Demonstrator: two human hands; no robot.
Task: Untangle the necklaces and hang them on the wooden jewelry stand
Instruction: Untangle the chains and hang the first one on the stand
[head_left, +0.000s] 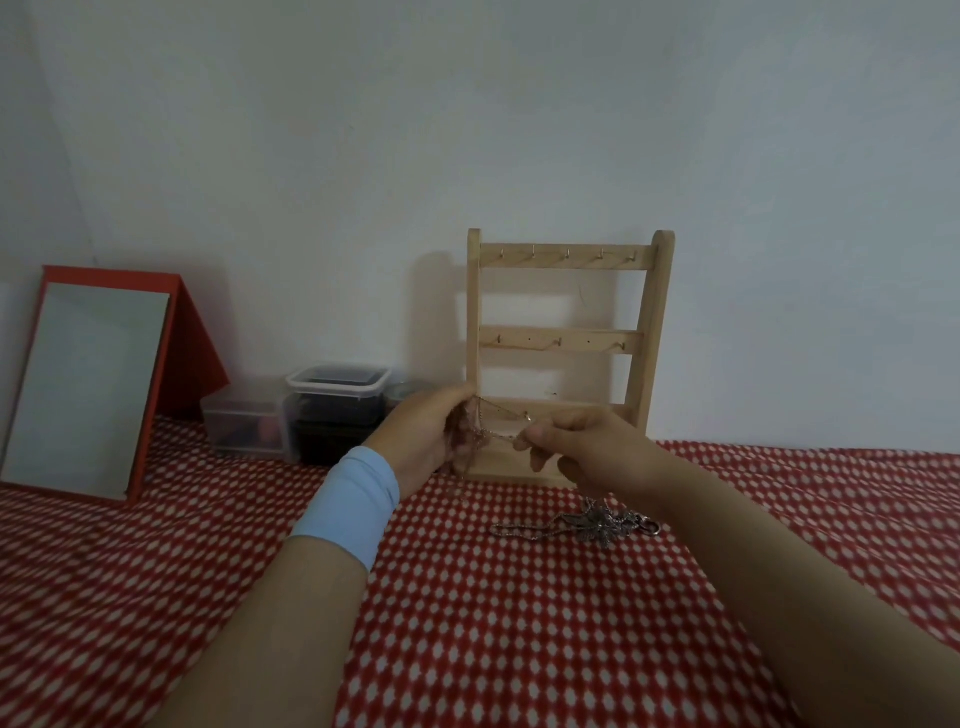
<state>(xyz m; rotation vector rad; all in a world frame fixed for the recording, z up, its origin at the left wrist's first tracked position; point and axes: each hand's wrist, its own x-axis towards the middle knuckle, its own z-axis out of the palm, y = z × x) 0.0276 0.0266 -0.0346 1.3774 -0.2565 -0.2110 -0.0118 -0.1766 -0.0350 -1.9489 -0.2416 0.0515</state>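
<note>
A wooden jewelry stand with three hooked rails stands against the wall; no necklace hangs on it. In front of its lowest rail my left hand grips a bunched tangle of thin chain. My right hand pinches a strand of the same chain, which stretches between the two hands. A second silver necklace with a flower-shaped pendant lies on the red patterned cloth just below my right hand. A light blue band wraps my left wrist.
A red-framed mirror leans at the far left. Clear plastic boxes, one with dark contents, sit left of the stand against the white wall. The red and white cloth covers the whole surface.
</note>
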